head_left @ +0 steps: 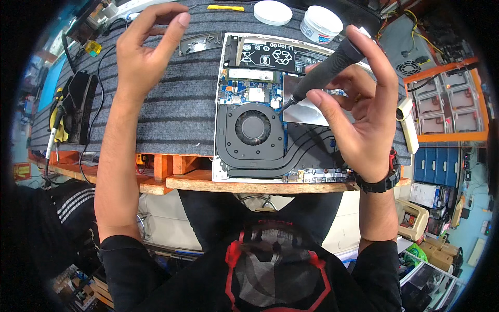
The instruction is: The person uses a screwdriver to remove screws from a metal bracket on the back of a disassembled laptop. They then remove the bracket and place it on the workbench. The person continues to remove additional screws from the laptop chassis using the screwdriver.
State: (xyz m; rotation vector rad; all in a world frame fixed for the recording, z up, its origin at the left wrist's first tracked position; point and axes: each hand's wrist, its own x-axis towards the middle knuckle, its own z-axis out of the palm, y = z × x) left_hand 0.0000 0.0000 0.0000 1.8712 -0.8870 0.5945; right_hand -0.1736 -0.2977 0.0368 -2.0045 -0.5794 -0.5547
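Note:
A laptop base with its bottom cover off lies in front of me, showing a round cooling fan, a blue circuit board and a black battery. My right hand grips a dark-handled screwdriver slantwise between thumb and fingers. Its tip points down at the board beside the fan's upper right edge; whether it touches a screw is too small to tell. To the laptop's left, my left hand is raised over the mat, thumb and bent fingers apart, with nothing visible in it.
A grey striped mat covers the wooden bench. Behind the laptop are a white tub, its round lid, a yellow pry tool and a dark metal plate. A soldering iron stands left; an orange-framed organizer is right.

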